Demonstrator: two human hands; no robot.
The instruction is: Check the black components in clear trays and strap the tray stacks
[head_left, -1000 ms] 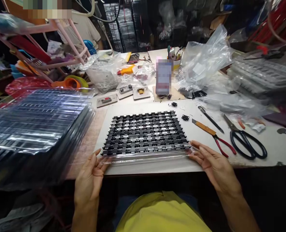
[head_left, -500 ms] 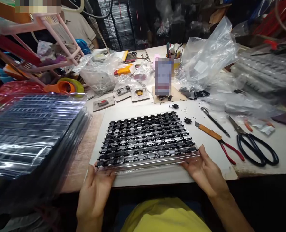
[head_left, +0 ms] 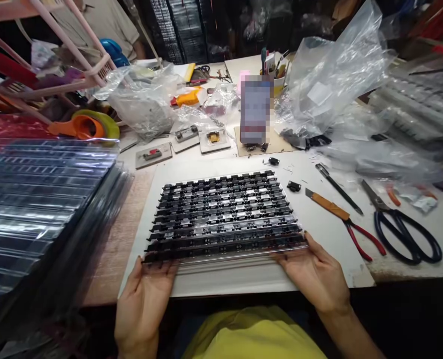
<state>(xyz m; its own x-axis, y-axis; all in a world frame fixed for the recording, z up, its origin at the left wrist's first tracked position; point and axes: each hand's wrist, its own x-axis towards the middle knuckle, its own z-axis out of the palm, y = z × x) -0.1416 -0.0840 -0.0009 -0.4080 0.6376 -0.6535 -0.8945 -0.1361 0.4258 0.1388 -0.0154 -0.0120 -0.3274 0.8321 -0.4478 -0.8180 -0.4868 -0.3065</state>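
Note:
Both hands hold a clear plastic tray (head_left: 221, 258) low over the white board on the table. Rows of small black components (head_left: 214, 209) with metal pins fill its grooves. My left hand (head_left: 146, 294) grips the near left corner, thumb at the edge and fingers partly hidden beneath. At the near right corner, my right hand (head_left: 314, 276) has its thumb on the side and its fingers under the tray. Two loose black components, one nearer (head_left: 293, 186) and one farther (head_left: 273, 161), lie right of the tray's far end.
Stacked clear trays (head_left: 38, 199) stand at the left. To the right lie a pen (head_left: 339, 188), a craft knife (head_left: 326, 204), red-handled pliers (head_left: 363, 239) and scissors (head_left: 404, 229). Behind are small fixture blocks (head_left: 154, 155), a phone (head_left: 256, 112) and plastic bags (head_left: 329, 85).
My view has shifted slightly, so surrounding things sit farther outward. The tray's tilt and the glare on it differ a little; both hands keep hold of its near corners.

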